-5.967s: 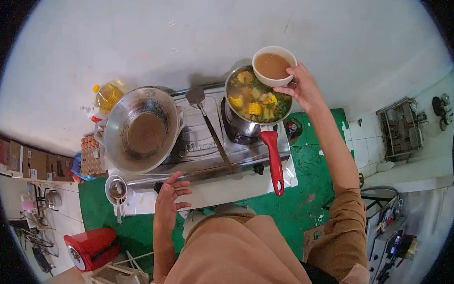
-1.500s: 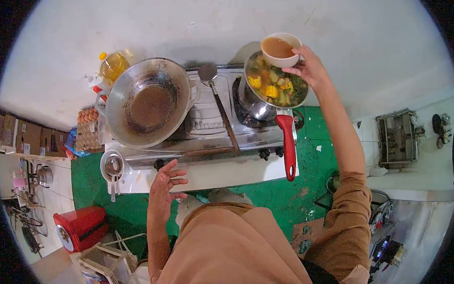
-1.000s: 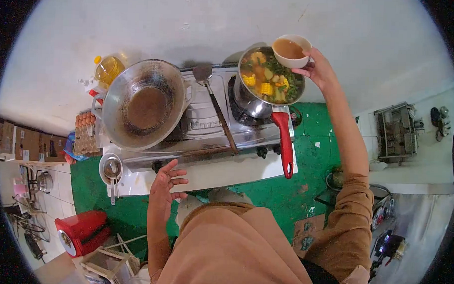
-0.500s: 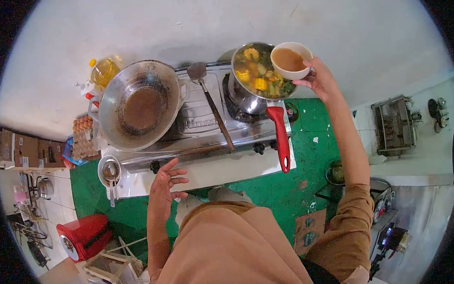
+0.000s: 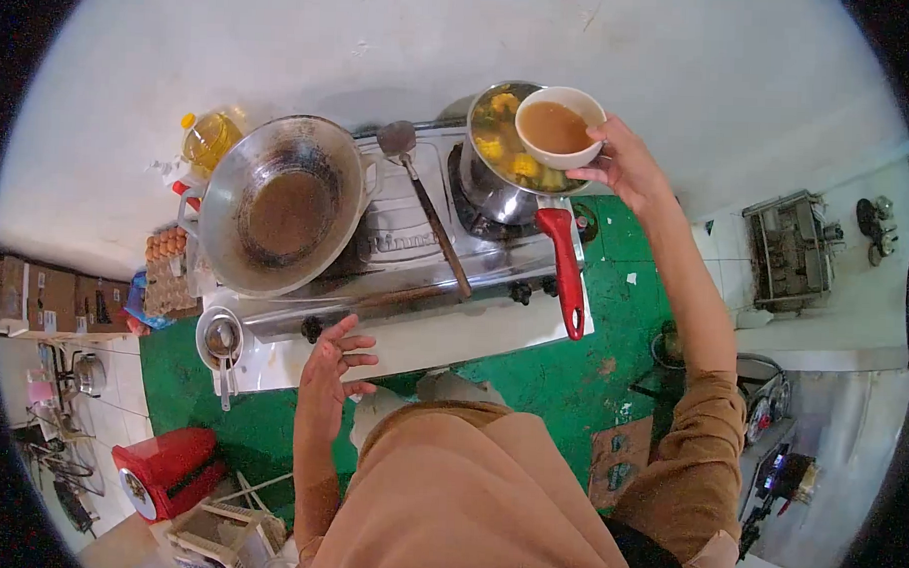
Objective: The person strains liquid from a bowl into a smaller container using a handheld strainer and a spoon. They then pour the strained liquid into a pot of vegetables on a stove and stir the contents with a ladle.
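My right hand (image 5: 627, 165) grips the rim of a white bowl (image 5: 597, 115) by its right side. Brownish liquid (image 5: 555, 127) fills much of the bowl, which I hold over the saucepan (image 5: 498, 190) and which hides part of its contents. Corn pieces (image 5: 490, 147) and greens in broth show in the saucepan, whose red handle (image 5: 563, 273) points toward me. My left hand (image 5: 333, 375) hangs in the air before the stove's front edge, fingers apart, holding nothing.
A large wok (image 5: 222, 211) sits on the left of the gas stove (image 5: 397, 217), with a long-handled spatula (image 5: 429, 218) lying beside it. An oil bottle (image 5: 211, 143), eggs (image 5: 165, 249) and a small bowl with spoons (image 5: 222, 341) are at the left. A red bin (image 5: 173, 469) stands on the floor.
The bowl and my right hand have moved left, farther over the saucepan, covering more of the vegetables. My left hand stays nearly where it was.
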{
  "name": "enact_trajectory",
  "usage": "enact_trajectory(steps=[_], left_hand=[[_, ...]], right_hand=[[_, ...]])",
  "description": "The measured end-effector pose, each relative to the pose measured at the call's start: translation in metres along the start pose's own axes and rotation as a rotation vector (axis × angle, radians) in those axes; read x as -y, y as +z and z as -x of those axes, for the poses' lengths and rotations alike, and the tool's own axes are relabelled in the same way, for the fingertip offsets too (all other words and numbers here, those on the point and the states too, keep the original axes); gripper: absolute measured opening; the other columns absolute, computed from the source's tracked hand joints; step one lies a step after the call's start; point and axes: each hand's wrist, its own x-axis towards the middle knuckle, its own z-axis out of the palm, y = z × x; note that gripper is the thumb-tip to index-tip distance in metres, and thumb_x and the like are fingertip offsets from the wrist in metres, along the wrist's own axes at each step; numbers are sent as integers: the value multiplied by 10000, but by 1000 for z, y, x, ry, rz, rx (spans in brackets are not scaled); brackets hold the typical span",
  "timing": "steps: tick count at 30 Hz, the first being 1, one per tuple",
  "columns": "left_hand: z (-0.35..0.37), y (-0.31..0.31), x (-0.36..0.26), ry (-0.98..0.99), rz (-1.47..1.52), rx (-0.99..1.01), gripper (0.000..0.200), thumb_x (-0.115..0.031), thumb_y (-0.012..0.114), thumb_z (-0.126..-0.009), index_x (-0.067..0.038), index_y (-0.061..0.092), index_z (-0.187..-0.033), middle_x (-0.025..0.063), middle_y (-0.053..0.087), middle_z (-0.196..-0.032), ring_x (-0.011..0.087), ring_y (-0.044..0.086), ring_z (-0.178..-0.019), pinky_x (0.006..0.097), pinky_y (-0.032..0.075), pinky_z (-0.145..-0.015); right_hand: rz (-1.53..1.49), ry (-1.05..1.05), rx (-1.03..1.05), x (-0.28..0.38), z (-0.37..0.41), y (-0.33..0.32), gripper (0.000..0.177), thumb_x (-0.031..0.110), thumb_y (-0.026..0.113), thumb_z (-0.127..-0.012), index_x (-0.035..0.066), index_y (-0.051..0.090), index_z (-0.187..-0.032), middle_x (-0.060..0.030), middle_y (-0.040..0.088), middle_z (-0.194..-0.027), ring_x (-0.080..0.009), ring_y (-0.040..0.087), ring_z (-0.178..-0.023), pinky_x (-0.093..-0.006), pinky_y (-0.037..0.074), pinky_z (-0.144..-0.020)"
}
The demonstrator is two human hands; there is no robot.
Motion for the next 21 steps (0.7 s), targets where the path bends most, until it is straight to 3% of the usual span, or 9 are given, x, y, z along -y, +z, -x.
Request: enact_trajectory(steps=[21], left_hand=[[0,-15,-1,-7,59,-59,617,-546,463,-895,-107,429,-1327,66,563,-1129,150,557,-956,273,502,-660]], right_hand=[[18,-31,65,8,-54,32,548,177,606,-810,49,404,-1304,-115,497,-1172,-276,531,-1066,-404,598,-726]])
